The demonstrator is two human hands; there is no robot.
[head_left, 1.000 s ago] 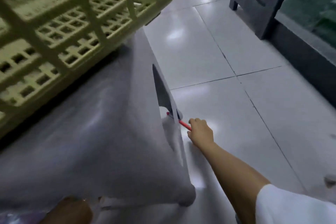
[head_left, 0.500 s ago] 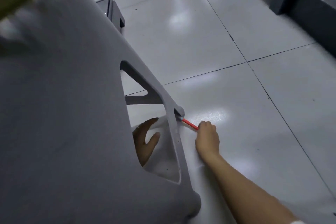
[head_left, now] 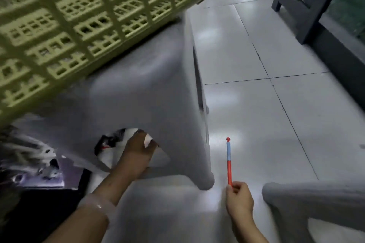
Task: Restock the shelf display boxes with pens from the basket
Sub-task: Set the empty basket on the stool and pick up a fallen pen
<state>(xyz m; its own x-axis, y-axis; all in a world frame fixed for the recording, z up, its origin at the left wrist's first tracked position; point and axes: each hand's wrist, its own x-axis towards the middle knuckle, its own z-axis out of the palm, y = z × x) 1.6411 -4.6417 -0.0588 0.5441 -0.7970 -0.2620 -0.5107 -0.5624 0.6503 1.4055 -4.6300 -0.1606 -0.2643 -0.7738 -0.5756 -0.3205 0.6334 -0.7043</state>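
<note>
Lifted now: my right hand has brought the pen up off the floor, pinching its lower end, tip pointing away. Left hand curls over the stool cut-out's edge, probably bracing; what's behind it is blurred. Green basket sits on the stool, overhanging. Open floor to the right; second stool crowds the wrist.

two bare forearms, no sleeves showing on either. left hand has a pale, translucent bangle round the wrist, smooth and glossy with a small highlight on it. right hand has no ring, watch or band that i can see. nails short and unpainted where visible, left side blurred.
</note>
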